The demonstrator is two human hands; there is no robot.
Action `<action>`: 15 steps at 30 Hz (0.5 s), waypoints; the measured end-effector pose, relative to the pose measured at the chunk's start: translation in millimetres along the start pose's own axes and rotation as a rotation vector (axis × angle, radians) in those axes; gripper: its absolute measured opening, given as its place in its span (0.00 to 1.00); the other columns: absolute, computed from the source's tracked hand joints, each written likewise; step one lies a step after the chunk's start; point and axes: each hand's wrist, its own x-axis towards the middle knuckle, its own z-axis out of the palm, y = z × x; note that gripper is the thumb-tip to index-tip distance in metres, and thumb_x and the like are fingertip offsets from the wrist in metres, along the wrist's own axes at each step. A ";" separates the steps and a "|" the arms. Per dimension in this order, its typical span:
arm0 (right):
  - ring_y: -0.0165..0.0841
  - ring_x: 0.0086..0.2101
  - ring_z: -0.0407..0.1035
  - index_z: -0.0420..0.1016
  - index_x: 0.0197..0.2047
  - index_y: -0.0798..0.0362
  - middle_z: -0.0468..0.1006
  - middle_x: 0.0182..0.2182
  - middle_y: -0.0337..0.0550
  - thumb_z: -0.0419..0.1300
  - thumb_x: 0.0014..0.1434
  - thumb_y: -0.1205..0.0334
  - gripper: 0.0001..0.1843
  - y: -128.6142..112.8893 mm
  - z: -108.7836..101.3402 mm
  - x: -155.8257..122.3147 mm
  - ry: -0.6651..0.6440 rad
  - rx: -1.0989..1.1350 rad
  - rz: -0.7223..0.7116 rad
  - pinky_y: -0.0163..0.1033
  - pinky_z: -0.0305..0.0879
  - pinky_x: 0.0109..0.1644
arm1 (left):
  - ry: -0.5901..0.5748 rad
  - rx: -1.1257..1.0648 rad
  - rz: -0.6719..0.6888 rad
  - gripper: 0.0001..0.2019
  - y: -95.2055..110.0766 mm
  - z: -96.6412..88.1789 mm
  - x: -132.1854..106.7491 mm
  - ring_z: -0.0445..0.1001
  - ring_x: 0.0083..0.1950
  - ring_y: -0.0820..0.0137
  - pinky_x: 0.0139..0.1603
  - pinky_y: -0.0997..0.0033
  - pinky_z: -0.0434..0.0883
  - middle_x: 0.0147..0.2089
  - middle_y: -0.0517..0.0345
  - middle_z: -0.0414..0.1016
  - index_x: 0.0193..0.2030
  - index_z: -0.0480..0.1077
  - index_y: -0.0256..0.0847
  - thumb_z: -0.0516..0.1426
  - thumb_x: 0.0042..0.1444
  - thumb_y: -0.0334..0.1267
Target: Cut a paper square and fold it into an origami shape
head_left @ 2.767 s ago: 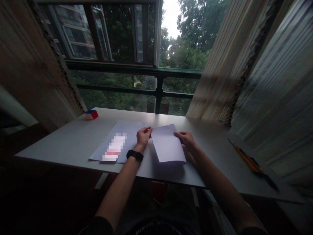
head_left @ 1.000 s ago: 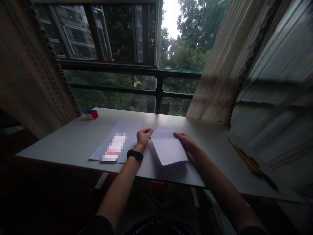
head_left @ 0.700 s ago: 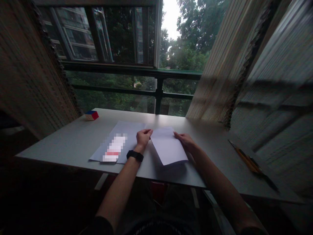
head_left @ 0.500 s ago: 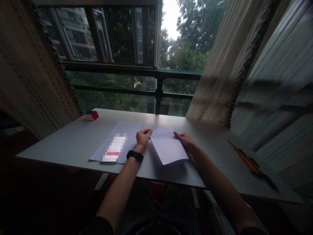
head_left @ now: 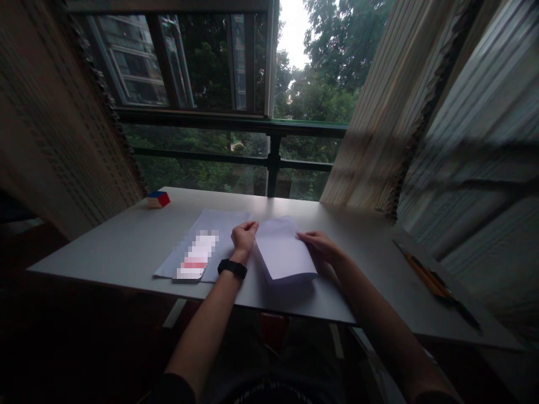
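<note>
A white sheet of paper (head_left: 285, 251) is held up between my two hands, its near edge curled and lifted over the tabletop. My left hand (head_left: 244, 235) pinches its left edge, thumb against fingers; a black band circles that wrist. On the opposite edge, my right hand (head_left: 316, 242) grips the sheet with the thumb on top. Left of my left hand lie more white papers (head_left: 227, 217), flat on the table. A phone-like slab with a blurred-out face (head_left: 196, 255) rests on them.
The white table (head_left: 105, 247) stands against a window with a dark railing (head_left: 236, 120). A cube with blue and red faces (head_left: 159, 199) sits at the back left. Pens or similar slim tools (head_left: 427, 275), yellow and black, lie at the right. Curtains (head_left: 370, 112) hang on both sides.
The held sheet has shifted slightly left, and both hands have moved a little left with it. Everything else on the table lies as before.
</note>
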 end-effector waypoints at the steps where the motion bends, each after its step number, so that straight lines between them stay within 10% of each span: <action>1: 0.26 0.16 0.61 0.71 0.24 0.59 0.70 0.15 0.40 0.65 0.42 0.49 0.19 -0.1 0.1 0.5 -0.001 0.014 0.001 0.31 0.53 0.18 | -0.005 0.014 0.002 0.10 -0.7 0.0 0.3 0.74 0.33 0.67 0.36 0.71 0.69 0.30 0.53 0.77 0.31 0.76 0.36 0.62 0.40 0.39; 15: 0.27 0.15 0.61 0.72 0.25 0.60 0.69 0.14 0.41 0.65 0.42 0.47 0.21 4.9 -4.0 9.3 0.130 -0.012 0.020 0.32 0.51 0.17 | -0.023 0.148 0.019 0.10 -7.6 0.0 3.3 0.74 0.34 0.66 0.37 0.70 0.69 0.30 0.52 0.77 0.31 0.76 0.37 0.60 0.42 0.39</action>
